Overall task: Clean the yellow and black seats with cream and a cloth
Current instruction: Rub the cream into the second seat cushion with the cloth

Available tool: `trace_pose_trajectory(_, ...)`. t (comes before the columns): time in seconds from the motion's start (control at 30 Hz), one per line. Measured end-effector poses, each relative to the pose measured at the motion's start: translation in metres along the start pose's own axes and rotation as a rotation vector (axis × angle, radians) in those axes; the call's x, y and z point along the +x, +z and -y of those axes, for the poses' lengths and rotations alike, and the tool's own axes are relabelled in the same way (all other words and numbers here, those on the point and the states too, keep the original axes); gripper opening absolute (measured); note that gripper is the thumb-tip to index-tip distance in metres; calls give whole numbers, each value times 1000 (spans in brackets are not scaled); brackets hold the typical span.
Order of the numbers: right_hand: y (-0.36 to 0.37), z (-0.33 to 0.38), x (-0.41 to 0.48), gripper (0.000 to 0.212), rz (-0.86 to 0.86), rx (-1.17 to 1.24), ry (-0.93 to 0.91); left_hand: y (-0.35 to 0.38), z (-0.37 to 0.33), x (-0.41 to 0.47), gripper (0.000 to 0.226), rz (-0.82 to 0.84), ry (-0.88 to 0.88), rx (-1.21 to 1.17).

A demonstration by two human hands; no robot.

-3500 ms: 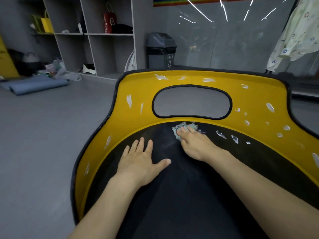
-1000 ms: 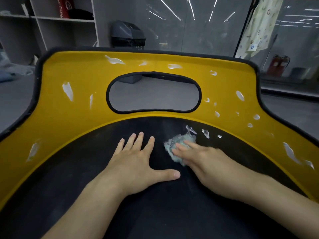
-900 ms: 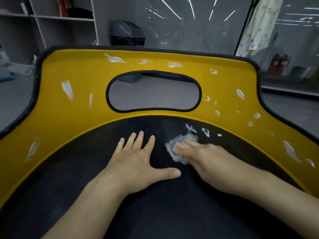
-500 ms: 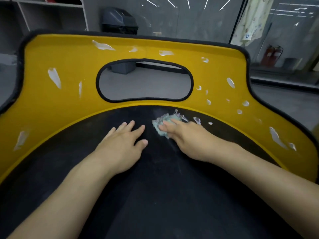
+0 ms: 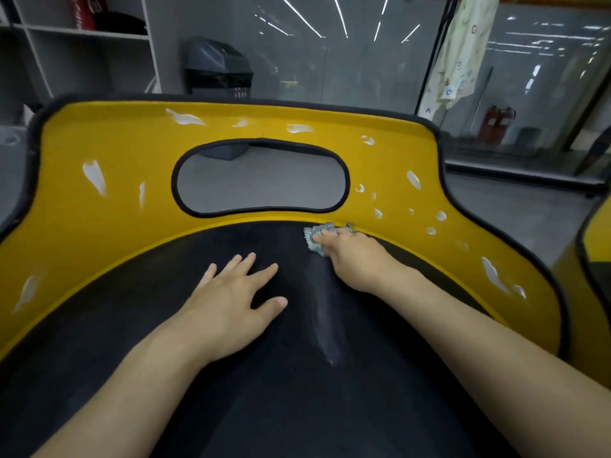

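Observation:
A yellow and black seat [image 5: 109,233] fills the view, with a black centre panel [image 5: 281,391] and an oval hole in its yellow back. White cream blobs [image 5: 94,176] dot the yellow band, several of them at the right [image 5: 413,179]. My right hand [image 5: 353,256] presses a small pale blue cloth [image 5: 314,238] onto the black panel at the seam with the yellow. A whitish smear [image 5: 325,312] runs down the black below the cloth. My left hand [image 5: 236,302] lies flat on the black panel, fingers spread, holding nothing.
A second yellow seat edge [image 5: 595,246] shows at the right. Behind the seat stand a dark bin [image 5: 218,66], grey shelves [image 5: 82,44], a glass wall, a hanging patterned cloth [image 5: 463,51] and red fire extinguishers [image 5: 496,123]. Grey floor lies around.
My right hand has pushed the cloth up and to the right, onto the black-yellow seam, leaving a whitish streak on the black. The left hand stays flat, its thumb spread wider.

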State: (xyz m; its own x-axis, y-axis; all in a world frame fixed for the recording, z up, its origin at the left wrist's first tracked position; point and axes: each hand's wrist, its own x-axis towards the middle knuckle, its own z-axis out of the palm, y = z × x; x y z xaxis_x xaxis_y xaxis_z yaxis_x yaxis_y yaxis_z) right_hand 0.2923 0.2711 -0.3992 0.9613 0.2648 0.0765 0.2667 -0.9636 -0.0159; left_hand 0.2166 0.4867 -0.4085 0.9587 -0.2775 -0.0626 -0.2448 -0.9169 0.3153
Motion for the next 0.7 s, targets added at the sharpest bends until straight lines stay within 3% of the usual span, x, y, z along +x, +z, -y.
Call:
trace_pose_trajectory(0.13, -1, 0, 7, 39, -50, 4, 43, -1, -4, -3, 77, 21, 35, -21)
trace_pose_trajectory(0.4, -15, -11, -115, 41, -5, 23, -67, 2, -29, 16, 102, 80, 23, 73)
trace_pose_trajectory(0.53, -7, -15, -78, 44, -3, 24, -66, 3, -39, 36, 107, 126, -15, 126)
trace_pose_trajectory(0.7, 5, -20, 15, 43, -44, -29, 0, 13, -39, 40, 108, 68, 25, 122)
